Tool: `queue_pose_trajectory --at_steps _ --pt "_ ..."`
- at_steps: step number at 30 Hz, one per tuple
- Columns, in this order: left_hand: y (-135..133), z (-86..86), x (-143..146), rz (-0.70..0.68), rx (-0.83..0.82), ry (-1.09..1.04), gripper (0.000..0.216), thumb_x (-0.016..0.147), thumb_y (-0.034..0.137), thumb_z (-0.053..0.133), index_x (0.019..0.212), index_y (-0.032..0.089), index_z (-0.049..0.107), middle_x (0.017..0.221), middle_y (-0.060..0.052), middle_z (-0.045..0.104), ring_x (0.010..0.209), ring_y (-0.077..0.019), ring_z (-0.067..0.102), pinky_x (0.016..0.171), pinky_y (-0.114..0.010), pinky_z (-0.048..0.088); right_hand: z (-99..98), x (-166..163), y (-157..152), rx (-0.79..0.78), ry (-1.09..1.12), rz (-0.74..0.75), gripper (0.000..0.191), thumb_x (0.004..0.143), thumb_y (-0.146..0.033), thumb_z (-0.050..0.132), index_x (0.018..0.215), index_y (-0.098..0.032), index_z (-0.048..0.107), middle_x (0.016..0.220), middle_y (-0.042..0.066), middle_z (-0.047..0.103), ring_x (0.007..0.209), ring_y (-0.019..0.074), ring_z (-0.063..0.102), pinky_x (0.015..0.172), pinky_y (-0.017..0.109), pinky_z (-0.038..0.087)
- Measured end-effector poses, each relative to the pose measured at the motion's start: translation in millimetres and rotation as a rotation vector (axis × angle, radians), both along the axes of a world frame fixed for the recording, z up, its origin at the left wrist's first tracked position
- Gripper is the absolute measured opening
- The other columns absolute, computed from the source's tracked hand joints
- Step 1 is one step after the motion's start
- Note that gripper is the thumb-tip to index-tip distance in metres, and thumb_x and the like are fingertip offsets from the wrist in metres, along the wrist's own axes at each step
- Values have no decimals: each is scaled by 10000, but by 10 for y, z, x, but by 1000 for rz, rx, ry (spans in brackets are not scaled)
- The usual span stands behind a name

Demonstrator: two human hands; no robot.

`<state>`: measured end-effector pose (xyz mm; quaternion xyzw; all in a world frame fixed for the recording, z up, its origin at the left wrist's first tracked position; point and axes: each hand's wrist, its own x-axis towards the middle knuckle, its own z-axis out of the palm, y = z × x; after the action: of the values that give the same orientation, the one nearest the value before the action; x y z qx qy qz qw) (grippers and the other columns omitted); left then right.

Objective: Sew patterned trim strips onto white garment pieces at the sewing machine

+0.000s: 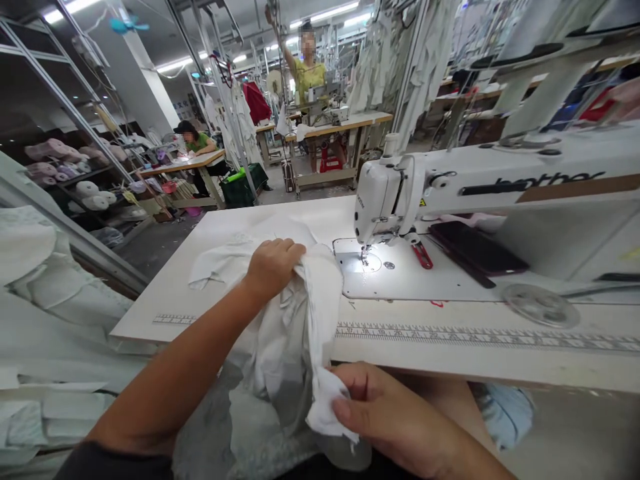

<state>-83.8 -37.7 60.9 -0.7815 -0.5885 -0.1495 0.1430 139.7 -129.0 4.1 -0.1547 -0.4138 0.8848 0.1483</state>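
A white garment (285, 347) lies partly on the sewing table and hangs over its front edge toward my lap. My left hand (276, 267) is closed around its upper part, left of the needle plate. Lower down, below the table edge, my right hand (373, 407) pinches a folded corner of the same cloth between thumb and fingers. Between both hands a seamed edge runs taut. The white sewing machine (385, 200) stands to the right, its needle area lit, with no cloth under the presser foot (365, 255).
Right of the needle lie red thread snips (423, 255), a dark phone (477, 248) and a clear round disc (540, 305). A printed ruler (400, 331) runs along the table front. White garment pieces (45, 320) are heaped at left. Two people work at tables farther back.
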Motion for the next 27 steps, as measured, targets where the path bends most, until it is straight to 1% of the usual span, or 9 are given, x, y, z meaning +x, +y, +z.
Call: queue_pose_trajectory --at_steps 2,5,7,9,11,13,16,21,27 --pt "-44 -27 87 12 10 -19 257 853 124 517 1082 124 635 1025 -134 664 961 -266 596 833 -393 451 52 -25 47 -56 7 -85 365 666 -450 817 786 -119 724 679 16 597 622 98 498 597 207 350" --pt "-387 -105 167 20 27 -182 270 860 155 546 1120 123 613 1075 -120 655 972 -229 594 828 -346 480 68 -67 121 -131 -8 -261 298 679 -402 817 803 -145 730 695 31 661 640 134 579 640 241 424" --pt "-725 -175 223 50 -50 -532 190 885 231 549 1034 156 641 940 -70 674 811 -173 605 737 -290 500 49 -101 155 -159 -1 -339 276 717 -384 793 870 -161 738 735 39 691 671 148 609 684 262 451" --pt "-1032 -257 302 104 -229 -849 212 890 334 564 995 173 654 831 -42 669 711 -147 596 663 -263 504 33 -142 168 -175 14 -366 285 738 -383 779 926 -172 741 758 39 704 685 151 622 713 272 459" --pt "-1229 -340 399 165 -354 -1056 263 855 391 609 987 168 657 767 -33 657 675 -144 595 616 -250 502 30 -187 163 -173 5 -374 297 730 -389 785 932 -175 744 773 41 712 695 157 631 711 273 462" --pt "-1305 -403 489 208 -364 -1156 249 833 378 633 948 160 666 744 -34 660 662 -145 601 589 -243 502 41 -228 147 -161 -13 -378 305 721 -392 791 925 -170 745 792 47 717 706 162 635 694 268 462" --pt "-1299 -433 554 160 -201 -1057 130 851 277 613 861 165 678 733 -31 672 639 -133 604 582 -239 507 63 -264 118 -165 -22 -392 302 709 -384 802 897 -156 742 765 44 711 690 155 626 664 250 457" --pt "-1308 -393 439 -271 204 -509 121 853 79 583 925 148 651 793 -59 688 754 -162 623 692 -295 546 94 -283 66 -305 24 -395 285 640 -387 845 733 -154 708 649 -1 654 604 110 567 607 210 434" --pt "-1369 -249 186 -601 207 -66 169 864 88 576 1024 114 622 885 -104 716 800 -196 663 680 -333 570 118 -310 21 -351 17 -315 288 580 -311 858 715 -134 675 659 4 644 590 100 554 597 211 414"
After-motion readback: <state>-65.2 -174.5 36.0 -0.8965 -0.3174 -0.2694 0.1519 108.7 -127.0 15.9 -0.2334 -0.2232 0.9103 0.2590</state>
